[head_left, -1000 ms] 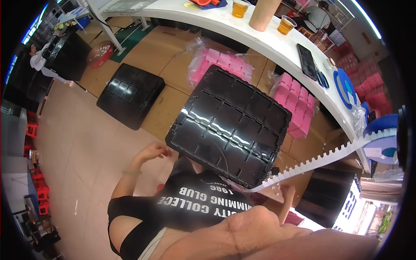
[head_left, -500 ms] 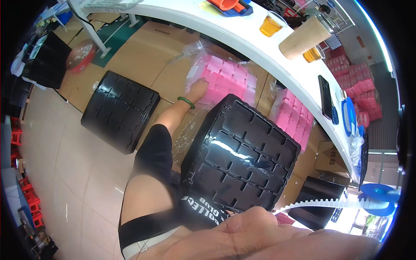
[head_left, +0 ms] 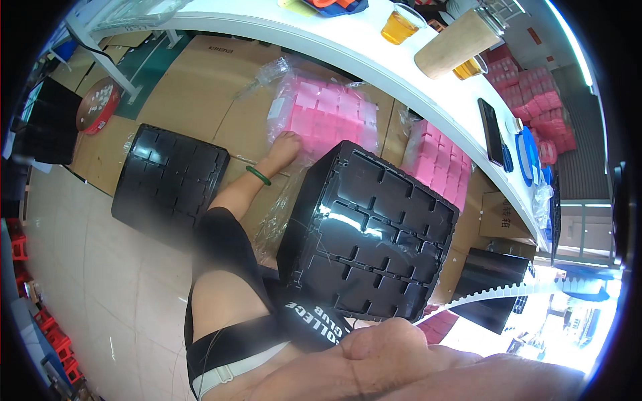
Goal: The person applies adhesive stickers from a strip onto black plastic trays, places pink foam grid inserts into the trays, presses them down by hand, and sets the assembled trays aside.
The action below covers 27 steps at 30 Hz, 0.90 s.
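Note:
My left hand (head_left: 285, 148), with a green bangle on the wrist, is at the near left edge of a plastic-wrapped stack of pink trays (head_left: 328, 119). Its fingers are bent inward, and what they may hold is hidden. A tall stack of black moulded plastic trays (head_left: 384, 230) stands right in front of my body, to the right of my left forearm. Loose clear plastic film (head_left: 273, 224) lies between that stack and my forearm. My right hand does not show.
A smaller black tray stack (head_left: 170, 177) stands to the left, and more pink trays (head_left: 438, 164) lie by the white table (head_left: 234, 17). Flattened cardboard (head_left: 200, 87) covers the floor. Cups of amber liquid (head_left: 401, 25) and a phone (head_left: 490, 130) rest on the table.
My left hand has drawn back slightly toward me, from over the wrapped pink trays to their near edge. The whole view has shifted, so most things appear farther left.

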Each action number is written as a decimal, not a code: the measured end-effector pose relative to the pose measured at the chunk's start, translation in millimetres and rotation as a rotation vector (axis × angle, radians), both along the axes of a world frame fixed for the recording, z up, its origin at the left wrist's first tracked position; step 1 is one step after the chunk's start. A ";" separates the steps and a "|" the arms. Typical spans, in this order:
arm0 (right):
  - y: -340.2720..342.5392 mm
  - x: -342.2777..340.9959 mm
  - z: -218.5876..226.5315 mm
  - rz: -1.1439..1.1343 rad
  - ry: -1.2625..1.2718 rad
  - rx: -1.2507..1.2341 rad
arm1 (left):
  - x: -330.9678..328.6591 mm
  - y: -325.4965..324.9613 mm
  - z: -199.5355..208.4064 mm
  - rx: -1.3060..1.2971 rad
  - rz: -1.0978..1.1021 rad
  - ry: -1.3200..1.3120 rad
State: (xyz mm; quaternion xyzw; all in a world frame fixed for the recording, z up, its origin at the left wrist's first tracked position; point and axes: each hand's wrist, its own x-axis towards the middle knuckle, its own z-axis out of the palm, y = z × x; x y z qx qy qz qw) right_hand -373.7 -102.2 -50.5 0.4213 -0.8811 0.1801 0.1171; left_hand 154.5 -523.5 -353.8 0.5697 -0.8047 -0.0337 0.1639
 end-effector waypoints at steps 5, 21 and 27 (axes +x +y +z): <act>-71.9 38.8 61.8 0.231 0.230 -0.368 | -23.0 5.5 124.9 -0.558 0.001 0.437; -421.6 222.3 -30.2 1.103 -0.547 -0.559 | -167.6 53.2 388.2 -0.791 -0.264 0.229; -426.6 191.2 -31.7 0.767 -0.473 -0.735 | -167.9 62.6 389.4 -0.840 -0.286 0.230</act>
